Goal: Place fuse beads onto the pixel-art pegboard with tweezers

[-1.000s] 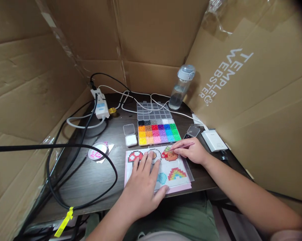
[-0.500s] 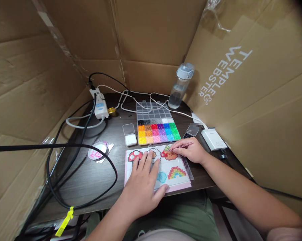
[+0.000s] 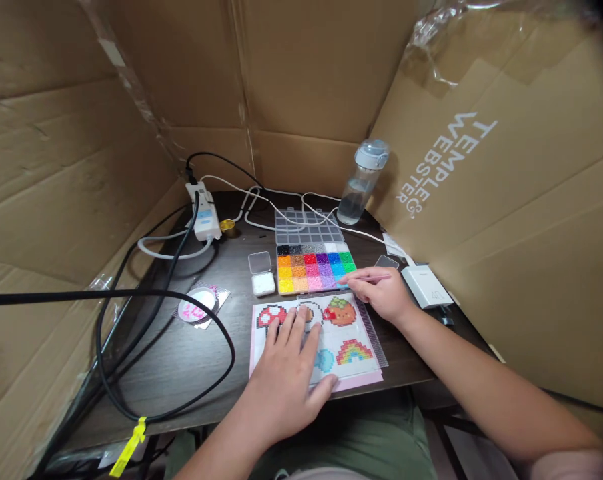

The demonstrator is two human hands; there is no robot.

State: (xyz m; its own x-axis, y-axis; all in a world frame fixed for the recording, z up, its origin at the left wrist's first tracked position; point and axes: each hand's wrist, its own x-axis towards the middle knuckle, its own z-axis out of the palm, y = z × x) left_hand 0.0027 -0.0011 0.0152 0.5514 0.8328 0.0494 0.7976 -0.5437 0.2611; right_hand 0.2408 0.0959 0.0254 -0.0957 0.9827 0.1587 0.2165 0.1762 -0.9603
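Observation:
My left hand (image 3: 287, 373) lies flat with its fingers spread on a clear pegboard over a pattern sheet (image 3: 295, 373), covering part of its pictures. Between the fingers of my right hand (image 3: 381, 293) is a slim pair of pink tweezers (image 3: 369, 278). Their tip points left, at the near edge of the bead box (image 3: 287, 293), by the purple and blue compartments. Whether the tip grips a bead is too small to tell. Red beads (image 3: 330, 313) sit at the left side of the orange fruit picture (image 3: 345, 315), which shows a green top. A rainbow picture (image 3: 354, 352) lies below it.
A small box of white beads (image 3: 263, 285) stands open left of the bead box. Behind are a water bottle (image 3: 359, 187), a power strip (image 3: 205, 217) and white cables. A white charger (image 3: 425, 285) lies at right. A black cable (image 3: 226, 333) loops over the left side.
My right hand has moved the tweezers from the fruit picture up to the near edge of the bead box. My left hand stays on the sheet. The view has tilted slightly.

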